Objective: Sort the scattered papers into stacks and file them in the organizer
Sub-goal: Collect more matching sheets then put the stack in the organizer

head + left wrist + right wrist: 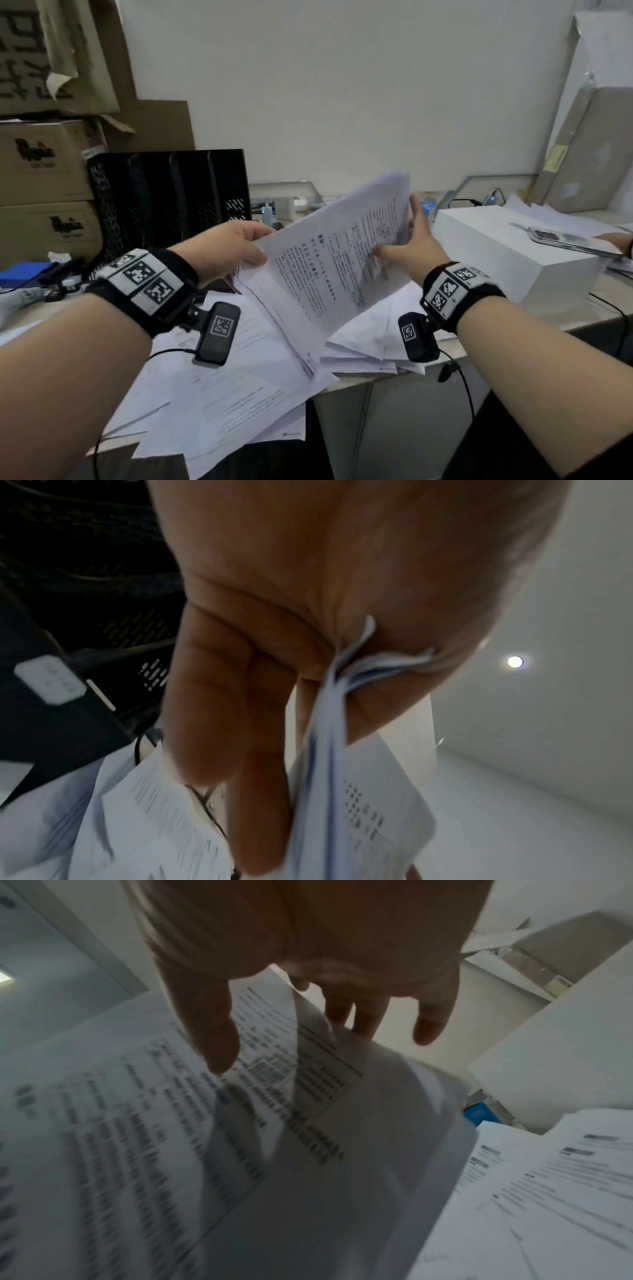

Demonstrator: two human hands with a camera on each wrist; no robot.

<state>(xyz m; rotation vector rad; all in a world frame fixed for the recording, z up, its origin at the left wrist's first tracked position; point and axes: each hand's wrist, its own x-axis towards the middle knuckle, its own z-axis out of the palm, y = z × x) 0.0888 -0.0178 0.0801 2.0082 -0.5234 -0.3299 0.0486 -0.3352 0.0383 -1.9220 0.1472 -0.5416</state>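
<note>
I hold a stack of printed papers tilted up over the desk. My left hand grips its left edge, and in the left wrist view the sheets are pinched between thumb and curled fingers. My right hand is at the stack's right edge, fingers straight behind the sheets and thumb lying on the front page. In the right wrist view the thumb rests on the blurred page. A black mesh organizer stands behind my left hand. Loose papers lie scattered on the desk below.
A white box sits to the right, and another person's hand at the frame edge holds a phone over it. Cardboard boxes are stacked at the left. Cables and small items lie behind the papers. The desk's front edge runs under the sheets.
</note>
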